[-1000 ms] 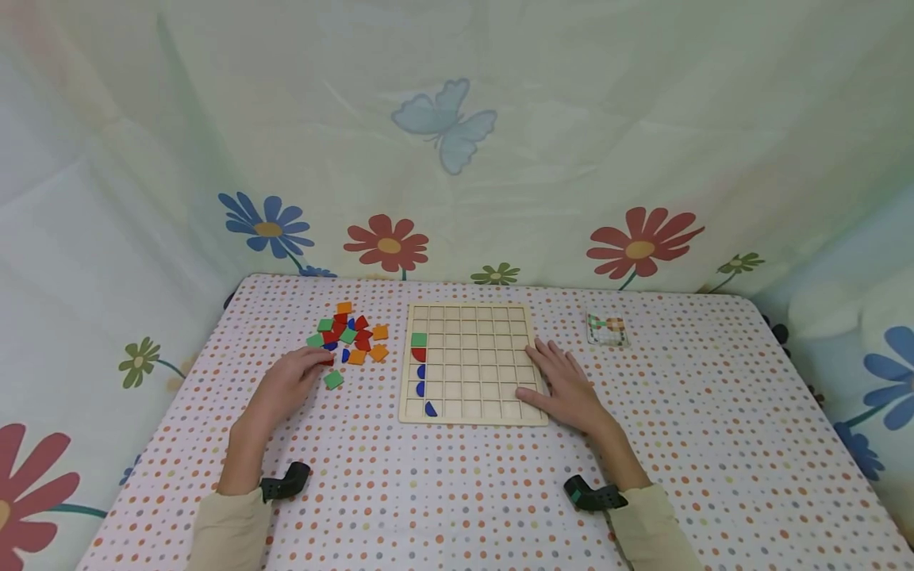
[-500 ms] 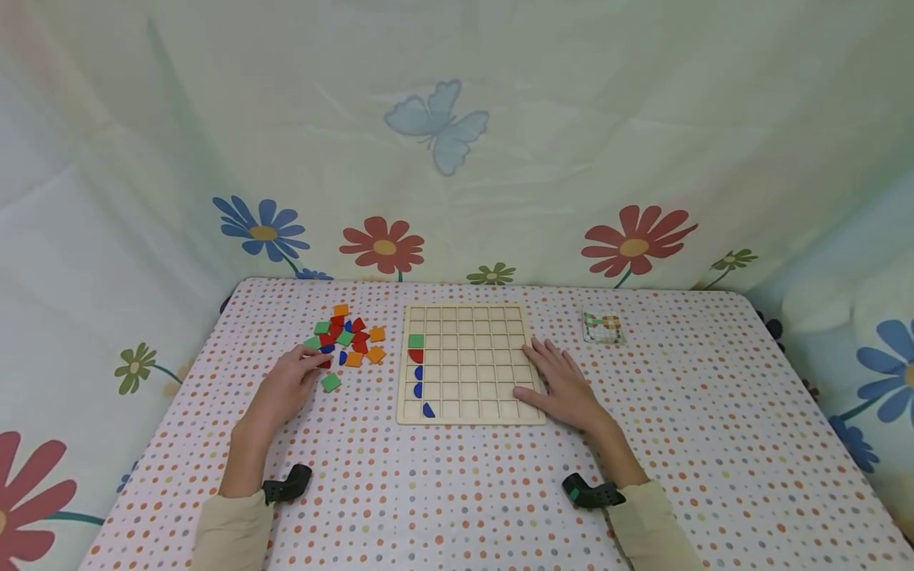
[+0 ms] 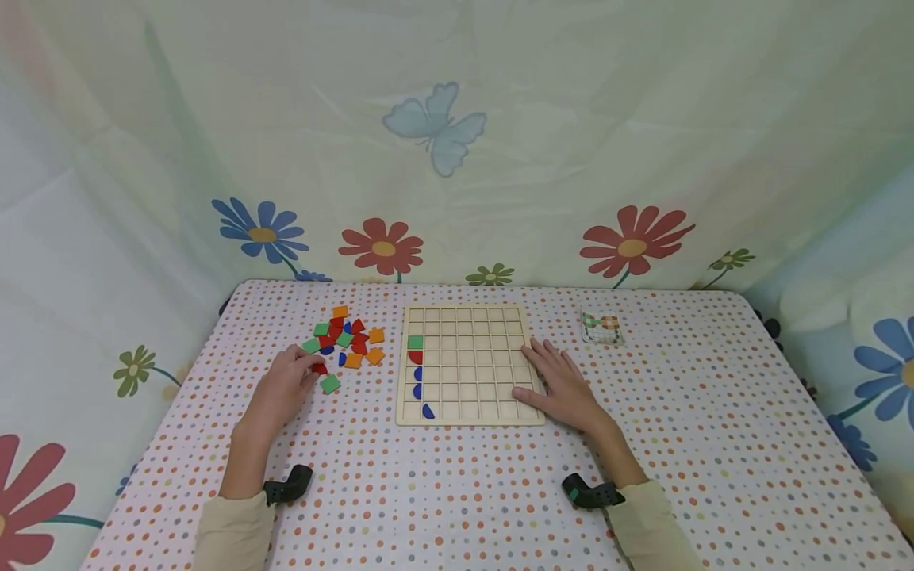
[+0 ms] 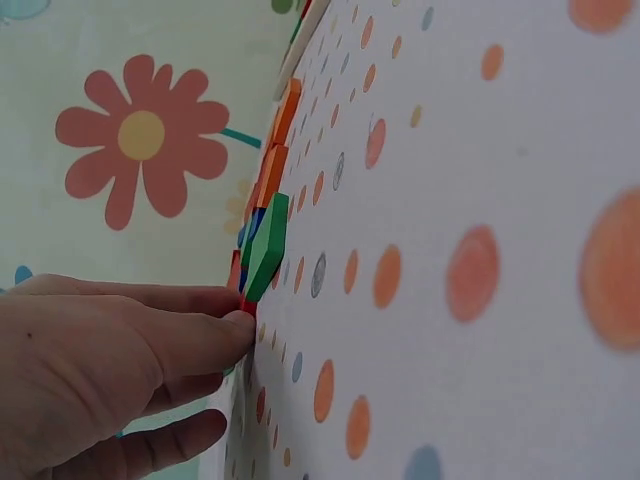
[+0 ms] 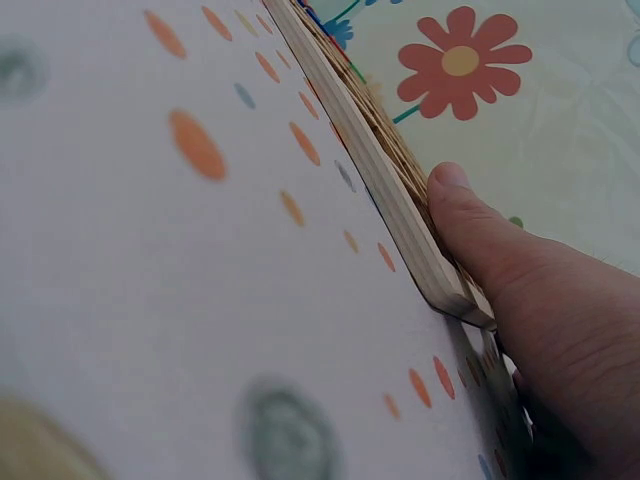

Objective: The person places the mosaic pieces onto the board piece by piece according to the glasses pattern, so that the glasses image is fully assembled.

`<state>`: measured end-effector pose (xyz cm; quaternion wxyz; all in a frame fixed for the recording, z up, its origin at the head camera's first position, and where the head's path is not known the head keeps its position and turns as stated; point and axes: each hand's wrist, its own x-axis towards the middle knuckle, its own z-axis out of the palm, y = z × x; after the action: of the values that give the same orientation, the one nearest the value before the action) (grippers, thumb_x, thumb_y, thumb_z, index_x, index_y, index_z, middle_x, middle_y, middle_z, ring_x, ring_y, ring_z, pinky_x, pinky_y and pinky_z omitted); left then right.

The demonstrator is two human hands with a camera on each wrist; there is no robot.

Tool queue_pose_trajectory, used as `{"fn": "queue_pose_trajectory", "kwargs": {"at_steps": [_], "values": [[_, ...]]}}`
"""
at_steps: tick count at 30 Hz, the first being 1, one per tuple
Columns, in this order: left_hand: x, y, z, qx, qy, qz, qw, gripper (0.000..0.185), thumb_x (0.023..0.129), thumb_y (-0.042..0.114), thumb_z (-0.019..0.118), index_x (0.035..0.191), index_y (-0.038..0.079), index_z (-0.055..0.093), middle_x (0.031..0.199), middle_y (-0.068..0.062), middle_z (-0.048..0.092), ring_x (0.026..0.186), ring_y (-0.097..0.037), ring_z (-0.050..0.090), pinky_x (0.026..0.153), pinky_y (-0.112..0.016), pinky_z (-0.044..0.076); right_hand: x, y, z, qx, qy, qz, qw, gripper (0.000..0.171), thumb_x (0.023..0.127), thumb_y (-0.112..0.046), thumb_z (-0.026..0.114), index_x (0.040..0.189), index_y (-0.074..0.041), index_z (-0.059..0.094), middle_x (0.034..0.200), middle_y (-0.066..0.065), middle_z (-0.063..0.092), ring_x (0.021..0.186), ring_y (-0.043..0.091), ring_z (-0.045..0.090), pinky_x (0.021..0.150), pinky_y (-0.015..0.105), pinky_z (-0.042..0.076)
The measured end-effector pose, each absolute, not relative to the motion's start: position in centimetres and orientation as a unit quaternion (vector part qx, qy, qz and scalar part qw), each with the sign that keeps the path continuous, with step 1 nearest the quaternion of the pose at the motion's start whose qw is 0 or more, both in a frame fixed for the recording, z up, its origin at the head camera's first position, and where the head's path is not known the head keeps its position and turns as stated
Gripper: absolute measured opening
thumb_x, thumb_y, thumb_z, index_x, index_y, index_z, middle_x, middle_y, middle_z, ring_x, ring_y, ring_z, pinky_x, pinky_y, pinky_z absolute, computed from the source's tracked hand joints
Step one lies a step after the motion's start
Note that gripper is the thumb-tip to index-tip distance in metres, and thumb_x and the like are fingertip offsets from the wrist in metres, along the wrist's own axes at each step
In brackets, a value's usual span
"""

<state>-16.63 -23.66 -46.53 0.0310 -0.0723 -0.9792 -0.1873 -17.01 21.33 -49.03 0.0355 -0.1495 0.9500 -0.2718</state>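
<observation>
At the near left of a loose pile of coloured tiles, my left hand [image 3: 281, 390] pinches a small red tile [image 3: 320, 369] between thumb and fingertips. The left wrist view shows only a sliver of it, beside a green tile [image 4: 268, 247]. A wooden grid board [image 3: 471, 422] lies in the middle of the table. Down its left column are a green square [image 3: 415, 342], a red half-round tile [image 3: 416, 357] and several blue half-round tiles [image 3: 417, 391]. The lowest blue one sits tilted across a grid line. My right hand [image 3: 564, 388] rests with spread fingers on the board's right edge.
Orange tiles [image 3: 374, 356], green tiles [image 3: 321, 329] and more red and blue ones lie left of the board. A small patterned card [image 3: 602, 327] lies to the right, behind my right hand. A floral curtain [image 3: 543, 159] hangs behind the dotted tabletop [image 3: 443, 500].
My left fingertips have drawn slightly back toward the left, and more of the red tile shows between them. The right hand has stayed on the board. The head view has shifted slightly.
</observation>
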Motion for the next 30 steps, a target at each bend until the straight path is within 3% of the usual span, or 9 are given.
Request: {"fn": "queue_pose_trajectory", "kwargs": {"at_steps": [8, 10, 13, 16, 24, 30], "values": [[-16.80, -23.58, -46.24, -0.049, -0.979, -0.198, 0.006, 0.027, 0.093, 0.006, 0.062, 0.120, 0.004, 0.064, 0.122, -0.016, 0.059, 0.113, -0.034, 0.051, 0.094, -0.052, 0.049, -17.06, 21.33, -49.05, -0.149, 0.951, -0.270, 0.034, 0.083, 0.086, -0.051, 0.065, 0.152, -0.012, 0.032, 0.162, 0.013, 0.021, 0.151, 0.036, 0.013, 0.121, 0.056, 0.007], [-16.81, -23.59, -46.19, -0.039, -0.979, -0.201, 0.005, 0.029, 0.093, 0.008, 0.063, 0.122, 0.004, 0.064, 0.119, -0.017, 0.058, 0.109, -0.033, 0.052, 0.091, -0.049, 0.051, -17.06, 21.32, -49.01, -0.149, 0.951, -0.269, 0.034, 0.083, 0.086, -0.051, 0.065, 0.152, -0.012, 0.032, 0.162, 0.014, 0.021, 0.151, 0.036, 0.013, 0.121, 0.056, 0.007], [-16.86, -23.63, -46.16, -0.023, -0.978, -0.207, 0.007, 0.033, 0.092, 0.012, 0.066, 0.123, 0.002, 0.063, 0.112, -0.017, 0.055, 0.096, -0.029, 0.053, 0.077, -0.038, 0.053, -17.06, 21.35, -48.95, -0.147, 0.951, -0.268, 0.035, 0.084, 0.086, -0.051, 0.065, 0.152, -0.012, 0.032, 0.162, 0.014, 0.021, 0.150, 0.037, 0.013, 0.120, 0.056, 0.007], [-16.94, -23.75, -46.13, -0.012, -0.977, -0.214, 0.008, 0.036, 0.090, 0.014, 0.068, 0.123, 0.001, 0.062, 0.105, -0.016, 0.052, 0.085, -0.024, 0.050, 0.065, -0.029, 0.046, -17.06, 21.35, -48.89, -0.147, 0.952, -0.267, 0.034, 0.084, 0.086, -0.051, 0.065, 0.152, -0.011, 0.032, 0.161, 0.015, 0.021, 0.150, 0.037, 0.014, 0.120, 0.056, 0.007], [-17.05, -24.09, -46.10, 0.000, -0.971, -0.238, -0.002, 0.035, 0.089, 0.015, 0.070, 0.120, 0.000, 0.061, 0.105, -0.018, 0.065, 0.088, -0.026, 0.058, 0.080, -0.044, 0.053, -17.06, 21.32, -48.89, -0.147, 0.951, -0.269, 0.037, 0.084, 0.086, -0.051, 0.065, 0.152, -0.011, 0.031, 0.162, 0.014, 0.021, 0.151, 0.037, 0.013, 0.121, 0.056, 0.006], [-17.00, -24.26, -46.55, 0.006, -0.964, -0.262, 0.032, 0.020, 0.091, 0.011, 0.067, 0.110, 0.004, 0.064, 0.098, -0.015, 0.069, 0.083, -0.024, 0.060, 0.076, -0.039, 0.053, -16.99, 21.32, -48.92, -0.146, 0.951, -0.269, 0.038, 0.084, 0.086, -0.051, 0.065, 0.152, -0.011, 0.031, 0.162, 0.014, 0.021, 0.151, 0.037, 0.013, 0.121, 0.056, 0.006]]}}
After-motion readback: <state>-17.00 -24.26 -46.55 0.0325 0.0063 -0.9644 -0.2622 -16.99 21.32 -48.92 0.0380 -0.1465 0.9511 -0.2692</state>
